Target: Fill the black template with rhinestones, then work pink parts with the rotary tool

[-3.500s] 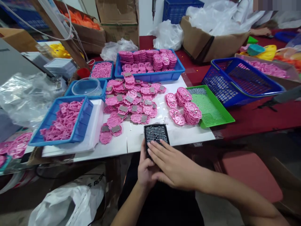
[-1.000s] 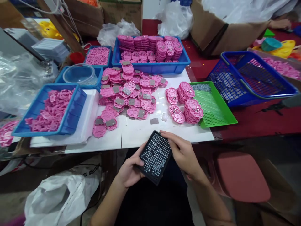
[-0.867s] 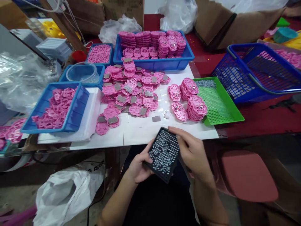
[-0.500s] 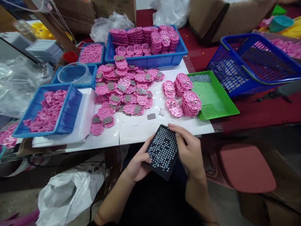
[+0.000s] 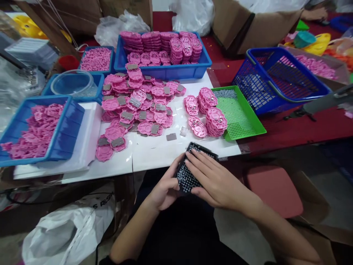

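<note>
A small black tray (image 5: 185, 177) studded with tiny silver screws sits over my lap at the table's front edge. My left hand (image 5: 164, 187) grips its left side, fingers curled under it. My right hand (image 5: 212, 179) lies flat across the top of the tray, fingers stretched out and pressing on the screws. On the white board (image 5: 154, 151) just beyond lie loose pink plastic pieces with grey pads (image 5: 138, 106) and short stacks of pink pieces (image 5: 215, 121).
A green perforated tray (image 5: 242, 121) with screws sits right of the stacks. Blue bins of pink parts (image 5: 162, 51) (image 5: 33, 129) stand at back and left, a blue basket (image 5: 278, 81) at right. A red stool (image 5: 273, 191) is beside my right arm. Another person's hand (image 5: 314, 14) rests far right.
My right hand has shifted from gripping the black tray's right edge to lying flat over its top. The tray now sits flatter and closer to the table edge.
</note>
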`<state>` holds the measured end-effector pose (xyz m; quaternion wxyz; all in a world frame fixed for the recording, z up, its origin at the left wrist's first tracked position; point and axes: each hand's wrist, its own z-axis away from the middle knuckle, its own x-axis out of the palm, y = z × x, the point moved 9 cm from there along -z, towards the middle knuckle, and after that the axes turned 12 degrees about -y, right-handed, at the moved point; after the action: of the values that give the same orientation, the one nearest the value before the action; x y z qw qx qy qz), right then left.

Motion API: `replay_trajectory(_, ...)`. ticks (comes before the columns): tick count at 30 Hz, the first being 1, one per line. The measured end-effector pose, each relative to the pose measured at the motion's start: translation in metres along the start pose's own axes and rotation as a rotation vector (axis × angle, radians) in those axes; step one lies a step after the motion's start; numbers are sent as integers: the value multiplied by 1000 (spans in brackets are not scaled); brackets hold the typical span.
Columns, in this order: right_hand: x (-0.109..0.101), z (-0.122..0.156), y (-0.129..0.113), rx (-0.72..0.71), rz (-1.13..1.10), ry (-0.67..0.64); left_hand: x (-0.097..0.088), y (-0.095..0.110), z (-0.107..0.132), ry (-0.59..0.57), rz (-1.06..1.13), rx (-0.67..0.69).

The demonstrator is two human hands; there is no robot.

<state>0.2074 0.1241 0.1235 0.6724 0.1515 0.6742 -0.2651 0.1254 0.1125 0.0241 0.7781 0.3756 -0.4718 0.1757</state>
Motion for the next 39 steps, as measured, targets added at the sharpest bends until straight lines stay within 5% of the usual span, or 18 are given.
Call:
replay_trajectory(9,12,3,-31,-235,-16,-121,-7,-2,1,-29,95,-34)
replay_trajectory(15,4,1,-13,-135,58,-92,-3,-7,-2,-48,117,-64)
replay_trajectory(21,2,1,-23,-308,31,-129,-3,-3,-1,-71,135,-52)
replay_trajectory(26,-2,-7,0,-143,133,-48,-1,-1,-1,-88,133,-41)
replay_trajectory(32,6,-5,-28,-219,90,-68,-1,7,-4,-65,117,-2)
replay_trajectory(39,-7,-9,16,-120,62,-70,-1,5,-4,-61,123,23)
